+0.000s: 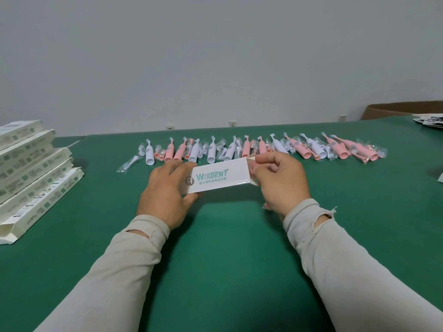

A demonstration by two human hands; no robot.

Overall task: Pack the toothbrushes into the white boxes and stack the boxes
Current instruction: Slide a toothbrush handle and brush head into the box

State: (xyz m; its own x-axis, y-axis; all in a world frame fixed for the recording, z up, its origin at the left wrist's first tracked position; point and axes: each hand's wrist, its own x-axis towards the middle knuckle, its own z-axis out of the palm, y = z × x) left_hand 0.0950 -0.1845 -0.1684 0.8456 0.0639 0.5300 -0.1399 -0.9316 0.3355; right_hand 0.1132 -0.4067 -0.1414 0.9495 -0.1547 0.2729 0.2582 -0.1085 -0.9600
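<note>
Both of our hands hold the white box [217, 177] at mid-frame, its long axis running left to right: left hand [165, 188] grips the closed end, right hand [280, 182] pinches the open end's flap, nearest the toothbrushes [263, 149] above.

Both hands [225, 185] grip white box [219, 177] above green table [239, 236].

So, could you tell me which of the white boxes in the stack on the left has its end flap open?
The bottom box of the stack, nearest the person; its end flap hangs open, the boxes above look closed.
</note>
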